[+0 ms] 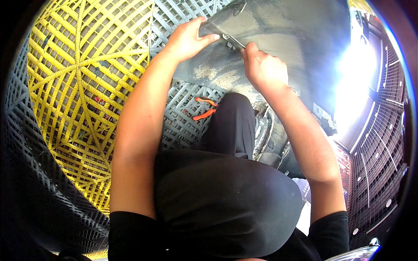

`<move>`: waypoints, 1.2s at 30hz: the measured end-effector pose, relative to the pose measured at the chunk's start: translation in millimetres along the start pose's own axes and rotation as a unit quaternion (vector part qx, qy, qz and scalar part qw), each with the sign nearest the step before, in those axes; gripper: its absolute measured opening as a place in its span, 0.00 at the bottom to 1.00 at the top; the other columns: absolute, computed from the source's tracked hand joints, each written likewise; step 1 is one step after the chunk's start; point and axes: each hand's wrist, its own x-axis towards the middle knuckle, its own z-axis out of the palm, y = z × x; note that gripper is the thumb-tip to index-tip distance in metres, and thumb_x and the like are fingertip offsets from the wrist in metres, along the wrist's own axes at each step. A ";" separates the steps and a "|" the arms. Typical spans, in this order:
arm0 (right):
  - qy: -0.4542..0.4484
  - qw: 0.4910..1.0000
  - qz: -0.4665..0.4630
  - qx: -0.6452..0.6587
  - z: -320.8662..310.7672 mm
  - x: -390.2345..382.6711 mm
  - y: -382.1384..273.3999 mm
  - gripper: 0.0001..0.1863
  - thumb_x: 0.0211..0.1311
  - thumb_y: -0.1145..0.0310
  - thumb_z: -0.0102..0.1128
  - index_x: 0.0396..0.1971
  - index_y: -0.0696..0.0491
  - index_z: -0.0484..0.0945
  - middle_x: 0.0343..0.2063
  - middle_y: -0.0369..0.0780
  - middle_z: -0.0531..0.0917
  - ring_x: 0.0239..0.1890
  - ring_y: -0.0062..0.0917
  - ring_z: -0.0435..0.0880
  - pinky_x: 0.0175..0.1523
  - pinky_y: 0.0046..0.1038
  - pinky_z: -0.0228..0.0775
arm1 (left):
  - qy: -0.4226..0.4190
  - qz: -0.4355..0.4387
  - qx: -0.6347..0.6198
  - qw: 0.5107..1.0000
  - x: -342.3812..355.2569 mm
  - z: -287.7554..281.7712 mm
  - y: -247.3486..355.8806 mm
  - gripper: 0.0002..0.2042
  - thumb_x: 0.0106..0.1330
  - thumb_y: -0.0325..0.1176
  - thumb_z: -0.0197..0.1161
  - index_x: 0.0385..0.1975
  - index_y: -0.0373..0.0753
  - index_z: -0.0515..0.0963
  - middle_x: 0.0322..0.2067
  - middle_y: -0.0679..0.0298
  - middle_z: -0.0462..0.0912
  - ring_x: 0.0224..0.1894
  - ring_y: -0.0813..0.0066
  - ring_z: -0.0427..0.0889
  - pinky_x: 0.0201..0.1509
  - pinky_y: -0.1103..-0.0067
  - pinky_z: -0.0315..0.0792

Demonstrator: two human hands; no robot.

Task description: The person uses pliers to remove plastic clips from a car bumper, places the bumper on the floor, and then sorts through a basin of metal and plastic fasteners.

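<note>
In the head view, the person's black clothing [226, 200] lies nearest, a bent knee [235, 117] rising beyond it. The right hand [265, 67] has its grip closed on a thin metal tool [236, 41] — its tip beside small slots in a large, dusty dark panel [287, 30] ahead of the knee. The left hand [187, 41] rests at the panel's edge, thumb and fingers apart; whether that grip clamps it, I cannot tell. Orange-handled pliers [203, 115] lie beside the knee on grey floor grating [180, 124].
</note>
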 end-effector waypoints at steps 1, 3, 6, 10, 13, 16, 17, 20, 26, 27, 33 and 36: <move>0.002 1.000 -0.001 0.000 0.6 -0.1 0.4 0.15 0.75 0.56 0.48 0.39 0.53 0.73 0.26 0.49 0.87 0.32 0.48 0.88 0.38 0.48 0.79 | -0.002 0.001 -0.008 1.000 0.2 0.0 0.1 0.45 0.59 0.53 0.76 0.66 0.24 0.67 0.60 0.42 0.78 0.64 0.56 0.77 0.68 0.69 0.70; 0.007 1.000 -0.004 -0.001 2.5 0.0 1.6 0.15 0.75 0.56 0.48 0.39 0.53 0.73 0.26 0.49 0.87 0.32 0.48 0.88 0.38 0.48 0.79 | -0.002 0.002 -0.019 1.000 -0.1 0.1 0.0 0.45 0.59 0.53 0.76 0.66 0.24 0.67 0.60 0.42 0.78 0.64 0.57 0.77 0.68 0.70 0.70; 0.005 1.000 -0.009 0.001 4.9 0.1 1.8 0.15 0.75 0.56 0.47 0.39 0.53 0.73 0.26 0.49 0.87 0.32 0.48 0.88 0.38 0.48 0.79 | -0.001 -0.002 -0.028 1.000 -0.7 0.1 -0.5 0.45 0.59 0.52 0.76 0.66 0.24 0.67 0.60 0.42 0.78 0.64 0.57 0.77 0.67 0.70 0.71; -0.007 1.000 0.004 0.003 2.0 1.2 -0.5 0.15 0.76 0.56 0.46 0.40 0.52 0.73 0.27 0.49 0.87 0.33 0.49 0.88 0.40 0.48 0.79 | 0.003 -0.002 -0.021 1.000 1.5 1.9 -2.2 0.44 0.59 0.52 0.76 0.66 0.23 0.67 0.59 0.42 0.78 0.63 0.58 0.78 0.67 0.70 0.71; -0.022 1.000 0.013 0.005 0.9 3.0 0.1 0.15 0.77 0.55 0.46 0.41 0.52 0.71 0.28 0.49 0.87 0.34 0.51 0.87 0.40 0.51 0.79 | 0.014 0.005 -0.008 1.000 1.2 3.2 -1.9 0.44 0.59 0.52 0.77 0.66 0.23 0.67 0.59 0.42 0.79 0.62 0.59 0.79 0.66 0.71 0.72; -0.026 1.000 0.012 0.001 -1.5 1.9 -0.5 0.15 0.77 0.55 0.46 0.41 0.52 0.71 0.28 0.49 0.87 0.34 0.50 0.88 0.40 0.50 0.79 | 0.014 0.015 -0.015 1.000 2.0 3.8 -5.0 0.45 0.59 0.52 0.77 0.66 0.23 0.67 0.59 0.43 0.79 0.61 0.61 0.79 0.65 0.71 0.72; -0.026 1.000 0.011 -0.001 -1.5 2.1 0.1 0.15 0.77 0.55 0.46 0.41 0.52 0.71 0.28 0.49 0.87 0.34 0.50 0.88 0.40 0.50 0.79 | 0.013 0.019 -0.020 1.000 2.3 4.4 -6.6 0.45 0.59 0.53 0.77 0.66 0.23 0.67 0.59 0.43 0.79 0.61 0.61 0.79 0.65 0.72 0.72; -0.031 0.999 0.011 -0.003 -2.6 2.2 -0.2 0.14 0.77 0.55 0.47 0.41 0.52 0.72 0.29 0.49 0.87 0.34 0.50 0.88 0.40 0.49 0.79 | 0.002 -0.004 -0.024 1.000 3.9 2.9 -2.8 0.45 0.58 0.53 0.77 0.66 0.23 0.66 0.59 0.44 0.79 0.60 0.62 0.80 0.64 0.72 0.72; -0.024 1.000 0.014 -0.006 -0.3 3.7 0.2 0.14 0.76 0.56 0.47 0.41 0.52 0.73 0.29 0.49 0.87 0.34 0.49 0.88 0.41 0.49 0.80 | 0.001 0.005 -0.025 1.000 4.6 1.2 -1.5 0.46 0.59 0.53 0.77 0.66 0.23 0.66 0.59 0.43 0.79 0.60 0.62 0.80 0.64 0.72 0.73; -0.021 1.000 0.018 -0.003 -1.5 4.2 -0.7 0.14 0.76 0.56 0.47 0.41 0.52 0.73 0.29 0.49 0.87 0.34 0.49 0.88 0.41 0.49 0.80 | 0.003 0.011 -0.028 1.000 4.9 1.8 -3.2 0.45 0.59 0.53 0.77 0.66 0.23 0.66 0.59 0.43 0.79 0.60 0.61 0.80 0.64 0.72 0.73; -0.013 0.999 0.000 -0.037 -4.3 3.7 -1.3 0.07 0.71 0.66 0.48 0.39 0.53 0.73 0.27 0.48 0.87 0.33 0.46 0.89 0.38 0.46 0.81 | 0.005 0.016 -0.016 1.000 6.5 3.3 -3.6 0.44 0.60 0.51 0.76 0.66 0.22 0.66 0.58 0.43 0.80 0.60 0.61 0.80 0.64 0.72 0.73; -0.008 1.000 0.000 -0.027 -6.9 3.0 -3.2 0.06 0.70 0.67 0.49 0.39 0.53 0.73 0.28 0.48 0.87 0.33 0.46 0.89 0.39 0.46 0.82 | 0.000 0.017 -0.027 0.999 8.2 2.8 -5.2 0.44 0.60 0.51 0.76 0.66 0.22 0.66 0.57 0.43 0.80 0.59 0.60 0.81 0.63 0.72 0.73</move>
